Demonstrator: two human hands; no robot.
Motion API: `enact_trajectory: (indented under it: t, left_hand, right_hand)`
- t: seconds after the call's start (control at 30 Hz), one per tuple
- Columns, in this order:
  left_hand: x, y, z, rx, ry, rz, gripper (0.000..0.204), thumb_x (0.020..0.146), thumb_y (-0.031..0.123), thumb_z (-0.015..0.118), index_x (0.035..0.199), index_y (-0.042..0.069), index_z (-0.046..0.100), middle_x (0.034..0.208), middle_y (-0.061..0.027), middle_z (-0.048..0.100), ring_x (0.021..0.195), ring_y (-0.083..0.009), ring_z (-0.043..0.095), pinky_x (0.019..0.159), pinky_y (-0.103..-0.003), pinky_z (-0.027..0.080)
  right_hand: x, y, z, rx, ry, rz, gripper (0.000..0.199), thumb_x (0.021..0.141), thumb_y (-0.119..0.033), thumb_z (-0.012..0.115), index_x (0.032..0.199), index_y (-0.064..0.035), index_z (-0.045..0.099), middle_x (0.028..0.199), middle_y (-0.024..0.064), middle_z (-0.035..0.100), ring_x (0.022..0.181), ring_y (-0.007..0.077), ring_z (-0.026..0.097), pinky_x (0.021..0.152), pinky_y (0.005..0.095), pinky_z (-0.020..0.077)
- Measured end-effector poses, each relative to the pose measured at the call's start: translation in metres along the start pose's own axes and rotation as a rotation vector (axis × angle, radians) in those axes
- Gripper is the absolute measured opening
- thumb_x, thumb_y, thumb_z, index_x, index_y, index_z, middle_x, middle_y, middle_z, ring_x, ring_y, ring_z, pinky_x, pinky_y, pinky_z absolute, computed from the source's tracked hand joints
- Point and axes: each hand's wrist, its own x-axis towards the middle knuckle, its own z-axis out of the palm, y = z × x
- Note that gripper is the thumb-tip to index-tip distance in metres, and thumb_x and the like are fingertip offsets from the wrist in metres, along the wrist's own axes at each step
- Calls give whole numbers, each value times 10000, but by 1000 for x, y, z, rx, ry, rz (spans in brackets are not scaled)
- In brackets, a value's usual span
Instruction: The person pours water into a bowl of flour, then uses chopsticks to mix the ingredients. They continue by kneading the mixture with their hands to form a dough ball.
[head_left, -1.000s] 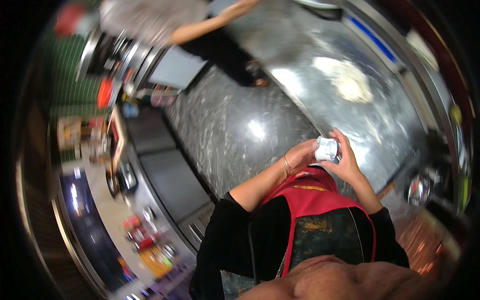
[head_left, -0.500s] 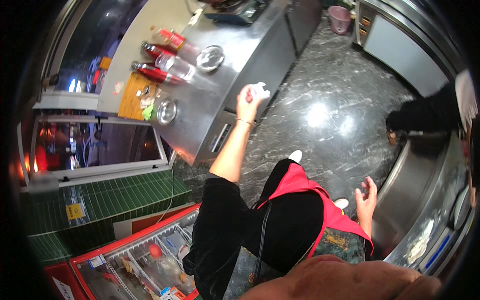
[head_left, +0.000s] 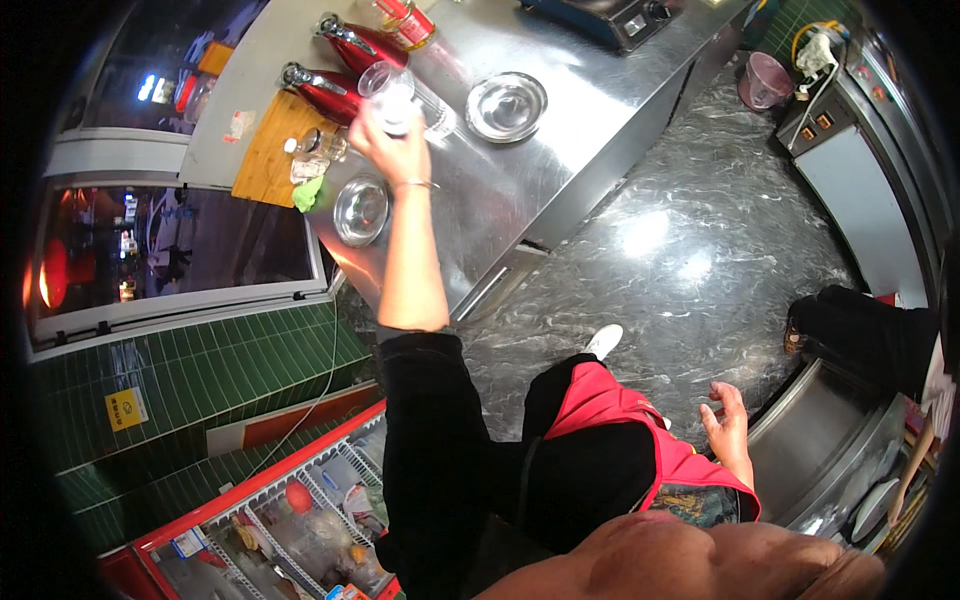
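Over the steel counter [head_left: 450,190], my left hand [head_left: 396,155] is closed around a crumpled white tissue [head_left: 395,115], partly hidden by the fingers. It is right by the clear plastic cups [head_left: 378,78] lying on the counter; whether it touches them I cannot tell. Two red bottles with silvery tops, the nearer red bottle [head_left: 325,95] close to my fingers, lie beyond the cups. A round glass ashtray [head_left: 361,211] sits beside my left wrist, and a second glass ashtray [head_left: 507,107] is farther right. My right hand [head_left: 728,425] hangs in the air, fingers apart and holding nothing.
A small glass jar [head_left: 318,144] and a green scrap [head_left: 308,194] are by the wooden board [head_left: 265,150]. A dark cooker [head_left: 610,15] occupies the counter's far end. A red-framed display fridge [head_left: 260,480] is at lower left. A pink bucket [head_left: 766,82] stands on the floor.
My left hand has moved left from beyond the counter's edge to the plastic cups, still with the white tissue. The view has shifted closer to the counter. My right hand remains low and apart.
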Motion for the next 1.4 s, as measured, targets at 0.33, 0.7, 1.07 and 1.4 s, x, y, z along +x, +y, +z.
enact_trajectory:
  t: [0.33, 0.7, 1.07, 1.4]
  left_hand:
    - [137, -86, 29, 26, -451, -367, 678, 730, 398, 794, 1222, -30, 609, 1170, -242, 599, 1027, -323, 623, 913, -389, 494]
    - [120, -84, 46, 423, -591, -251, 758, 664, 581, 776, 1255, 132, 617, 1303, -245, 488, 1173, -385, 494, 1008, -453, 411]
    - [116, -30, 55, 736, -347, -425, 999, 631, 746, 695, 1170, -82, 540, 1269, -250, 510, 1210, -380, 484, 1022, -514, 355]
    - [120, -24, 49, 760, -504, -601, 1078, 663, 838, 560, 1275, -46, 488, 1375, -240, 452, 1318, -363, 399, 1055, -586, 281]
  right_hand:
    - [35, -33, 14, 2, -73, 94, 410, 788, 8, 678, 1183, 3, 570, 1149, 137, 571, 950, 234, 624, 702, 309, 518]
    - [45, -47, 10, -15, -62, 150, 407, 798, -9, 683, 1189, -6, 570, 1152, 141, 573, 949, 243, 634, 686, 311, 526]
    - [28, -36, 7, 13, -47, 186, 413, 791, -14, 690, 1187, -4, 571, 1143, 132, 575, 949, 237, 629, 713, 319, 520]
    - [16, -36, 0, -54, -3, 136, 392, 795, -13, 685, 1170, 4, 575, 1103, 149, 580, 944, 255, 629, 699, 323, 522]
